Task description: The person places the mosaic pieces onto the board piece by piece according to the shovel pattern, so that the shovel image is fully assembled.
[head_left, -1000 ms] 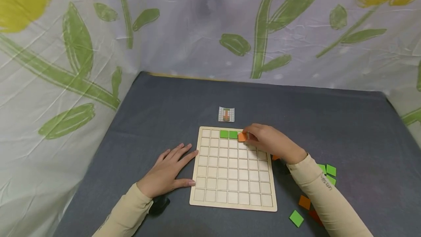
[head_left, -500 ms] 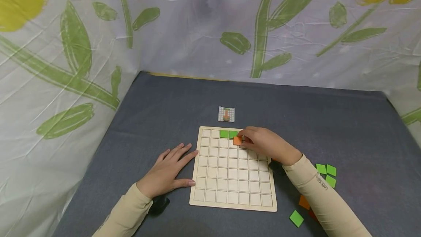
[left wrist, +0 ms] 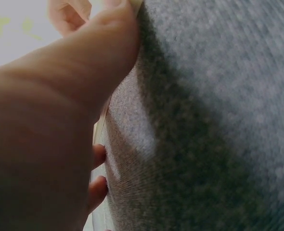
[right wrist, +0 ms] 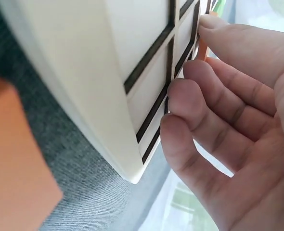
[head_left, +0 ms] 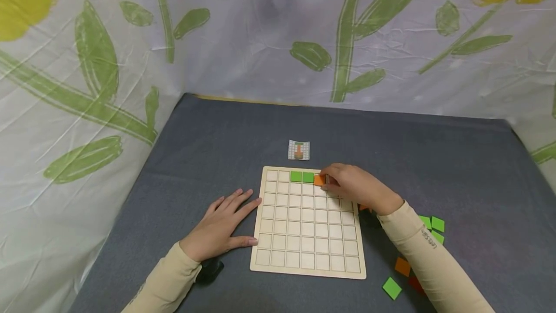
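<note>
One orange tile is pinched btwn thumb & fingertips of the R hand, over the top row of the board, just right of two green tiles. It's gripped by its right side, prob. so the free edge can be lined up w/ a cell; whether it's fully seated can't be told. The L hand is laid w/ fingers spread, nothing gripped, board's left edge touched, presumably so sliding is prevented. Pale, smooth wood is seen, approx. square, w/ rounded corners; the face is divided into square cells, dark-edged in the R wrist view.

Beyond the far edge a small printed card is set, prob. for easy viewing while hands are busy; fine detail can't be read. Flat loose green tiles, a loose orange tile & a red tile, part-hidden by the stretchy beige sleeve, are scattered near the R arm, likely for a short reach. All is backed by dark grey cloth & a creased flowery sheet.
</note>
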The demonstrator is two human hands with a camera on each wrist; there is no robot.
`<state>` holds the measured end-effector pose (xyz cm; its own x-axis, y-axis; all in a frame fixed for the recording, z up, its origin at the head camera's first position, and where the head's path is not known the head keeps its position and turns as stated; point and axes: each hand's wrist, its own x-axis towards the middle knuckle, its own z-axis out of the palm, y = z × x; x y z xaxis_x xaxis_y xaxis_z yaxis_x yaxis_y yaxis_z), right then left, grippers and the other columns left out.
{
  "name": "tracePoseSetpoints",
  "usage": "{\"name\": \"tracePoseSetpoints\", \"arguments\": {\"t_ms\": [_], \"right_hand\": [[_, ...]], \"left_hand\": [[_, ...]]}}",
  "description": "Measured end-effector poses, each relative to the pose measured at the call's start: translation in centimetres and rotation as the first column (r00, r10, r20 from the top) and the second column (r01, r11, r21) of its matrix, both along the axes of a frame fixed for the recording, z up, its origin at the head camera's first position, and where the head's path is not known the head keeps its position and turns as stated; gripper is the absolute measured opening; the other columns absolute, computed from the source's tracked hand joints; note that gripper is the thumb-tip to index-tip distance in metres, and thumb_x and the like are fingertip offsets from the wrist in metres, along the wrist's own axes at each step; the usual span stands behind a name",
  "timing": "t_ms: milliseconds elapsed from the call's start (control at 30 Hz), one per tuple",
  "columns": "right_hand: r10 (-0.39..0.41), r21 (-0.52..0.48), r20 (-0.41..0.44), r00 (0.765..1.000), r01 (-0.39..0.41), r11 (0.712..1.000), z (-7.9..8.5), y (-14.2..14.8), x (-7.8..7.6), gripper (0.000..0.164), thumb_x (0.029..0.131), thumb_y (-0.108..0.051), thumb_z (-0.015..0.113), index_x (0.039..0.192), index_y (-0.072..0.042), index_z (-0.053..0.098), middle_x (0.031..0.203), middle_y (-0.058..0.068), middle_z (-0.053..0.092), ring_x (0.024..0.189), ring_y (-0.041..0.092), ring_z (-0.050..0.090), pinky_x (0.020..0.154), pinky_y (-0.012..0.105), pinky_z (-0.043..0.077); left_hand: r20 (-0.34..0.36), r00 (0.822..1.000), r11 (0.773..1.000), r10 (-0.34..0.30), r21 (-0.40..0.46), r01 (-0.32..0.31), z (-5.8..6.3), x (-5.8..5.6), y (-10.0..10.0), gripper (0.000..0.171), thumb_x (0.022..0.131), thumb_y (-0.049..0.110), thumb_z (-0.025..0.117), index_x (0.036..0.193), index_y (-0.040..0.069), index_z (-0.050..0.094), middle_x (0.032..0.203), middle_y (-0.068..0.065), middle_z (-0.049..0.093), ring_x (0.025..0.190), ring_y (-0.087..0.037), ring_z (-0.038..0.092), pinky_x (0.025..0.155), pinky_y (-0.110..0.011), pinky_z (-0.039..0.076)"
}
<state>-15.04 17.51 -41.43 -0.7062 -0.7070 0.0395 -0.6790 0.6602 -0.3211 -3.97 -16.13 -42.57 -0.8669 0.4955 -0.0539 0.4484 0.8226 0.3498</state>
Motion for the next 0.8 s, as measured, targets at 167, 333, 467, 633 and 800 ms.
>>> {"name": "tracePoseSetpoints", "arguments": {"t_ms": [167,333,467,633,800], "right_hand": [[0.005,0.003,-0.004,1.0,-0.005,1.0,0.05,0.04,-0.21,0.028,0.089,-0.022,0.07,0.113,-0.007,0.067,0.089,-0.002,0.06,0.072,0.007,0.051,0.066,0.025,0.048],[0.006,-0.015,-0.015,1.0,-0.007,1.0,-0.06,0.05,-0.21,0.026,0.09,-0.02,0.069,0.112,-0.006,0.067,0.091,0.0,0.061,0.072,0.007,0.051,0.065,0.025,0.048],[0.008,-0.027,-0.031,1.0,-0.008,1.0,-0.17,0.09,-0.23,0.025,0.09,-0.018,0.068,0.112,-0.005,0.067,0.09,0.001,0.061,0.071,0.007,0.051,0.064,0.024,0.048],[0.02,-0.023,-0.03,0.999,-0.021,1.0,-0.22,0.08,-0.45,0.028,0.089,-0.018,0.07,0.113,-0.004,0.067,0.088,0.001,0.06,0.07,0.007,0.052,0.063,0.023,0.048],[0.022,-0.022,-0.006,1.0,-0.022,1.0,-0.21,0.21,-0.66,0.03,0.089,-0.018,0.07,0.115,-0.003,0.066,0.088,0.001,0.06,0.071,0.007,0.052,0.063,0.023,0.048]], "left_hand": [[-0.001,1.0,1.0,0.0,0.004,0.0,0.1,0.02,-0.02,0.087,0.079,0.057,0.068,0.151,0.023,0.034,0.155,-0.008,0.031,0.144,-0.031,0.026,0.108,-0.063,0.024],[-0.006,1.0,1.0,-0.003,0.003,0.003,0.19,0.02,0.02,0.087,0.079,0.057,0.069,0.15,0.022,0.034,0.155,-0.009,0.031,0.144,-0.032,0.026,0.108,-0.063,0.024],[-0.005,1.0,1.0,-0.004,0.006,0.004,0.24,0.02,0.01,0.086,0.079,0.056,0.069,0.15,0.022,0.035,0.155,-0.009,0.031,0.144,-0.032,0.026,0.108,-0.063,0.025],[-0.001,1.0,1.0,-0.003,0.006,0.003,0.26,0.03,0.01,0.086,0.079,0.056,0.069,0.15,0.022,0.035,0.155,-0.009,0.032,0.143,-0.032,0.026,0.107,-0.063,0.025],[-0.004,1.0,1.0,-0.004,0.005,0.004,0.29,0.01,-0.01,0.085,0.079,0.056,0.069,0.15,0.022,0.035,0.155,-0.009,0.032,0.143,-0.032,0.026,0.107,-0.063,0.025]]}}
